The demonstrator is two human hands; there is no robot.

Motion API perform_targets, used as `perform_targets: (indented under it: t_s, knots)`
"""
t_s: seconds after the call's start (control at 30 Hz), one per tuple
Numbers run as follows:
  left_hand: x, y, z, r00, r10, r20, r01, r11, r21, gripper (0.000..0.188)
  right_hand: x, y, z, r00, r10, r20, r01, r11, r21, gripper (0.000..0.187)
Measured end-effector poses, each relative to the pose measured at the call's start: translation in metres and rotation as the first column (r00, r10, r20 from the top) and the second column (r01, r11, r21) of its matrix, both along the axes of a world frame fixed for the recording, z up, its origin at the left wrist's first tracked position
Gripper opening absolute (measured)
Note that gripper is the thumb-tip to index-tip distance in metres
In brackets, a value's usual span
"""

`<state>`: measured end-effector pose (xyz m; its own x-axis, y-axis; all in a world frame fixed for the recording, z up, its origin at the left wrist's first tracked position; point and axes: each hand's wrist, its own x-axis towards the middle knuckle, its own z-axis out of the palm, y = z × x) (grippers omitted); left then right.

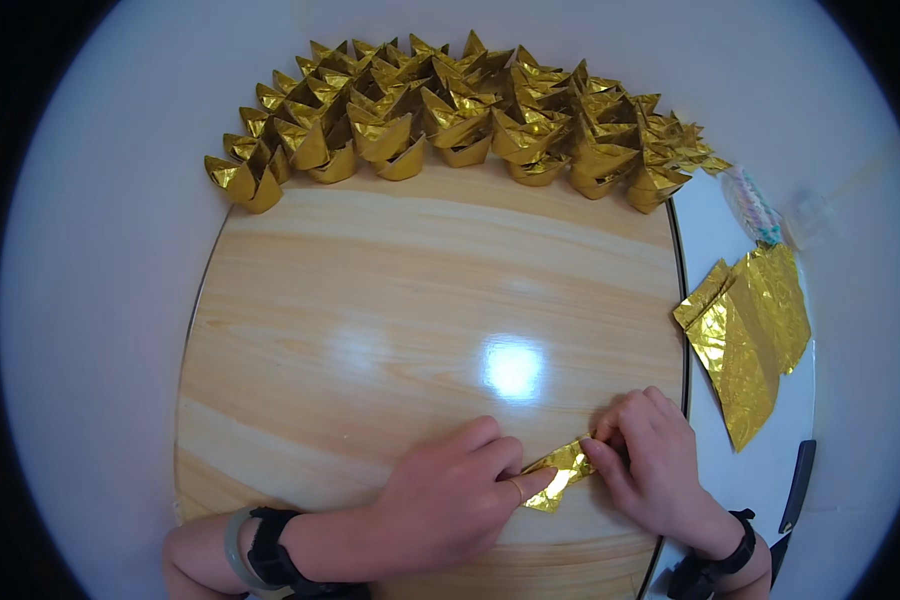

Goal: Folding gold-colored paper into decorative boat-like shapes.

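A small folded piece of gold foil paper (562,474) lies low on the wood-grain table (390,290), slanting up to the right. My left hand (448,492) is closed at its left end, the index finger pressed along the foil and the other fingers curled. At the upper right end, my right hand (652,465) pinches the strip between thumb and fingers. Parts of the paper are hidden under both hands.
Folded gold paper ingots (390,135) stand in crowded rows along the far edge. Right of the table, a white surface (715,480) bears loose gold foil sheets (755,335), a clear patterned plastic package (752,205) and a black handle-like strip (798,487).
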<state>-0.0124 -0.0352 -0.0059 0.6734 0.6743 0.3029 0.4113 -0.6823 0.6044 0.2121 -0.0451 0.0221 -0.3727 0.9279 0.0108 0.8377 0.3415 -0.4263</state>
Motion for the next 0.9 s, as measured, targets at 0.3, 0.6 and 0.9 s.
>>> perform_targets:
  t_s: [0.3, 0.6, 0.9]
  knots:
    - [0.000, 0.005, 0.012, 0.996, 0.016, -0.085, -0.011, 0.998, 0.062, 0.035, 0.000, -0.001, -0.003, 1.000, 0.002, 0.009, -0.002, 0.998, 0.070, 0.018]
    - [0.004, 0.005, 0.010, 0.930, -0.165, -0.329, 0.275, 0.906, 0.323, 0.045, 0.003, -0.004, -0.009, 0.999, -0.021, 0.049, 0.010, 0.978, 0.211, 0.029]
    - [0.007, 0.007, 0.004, 0.941, -0.144, -0.305, 0.258, 0.890, 0.377, 0.046, 0.020, -0.004, -0.015, 0.991, -0.105, 0.078, 0.083, 0.967, 0.243, 0.040]
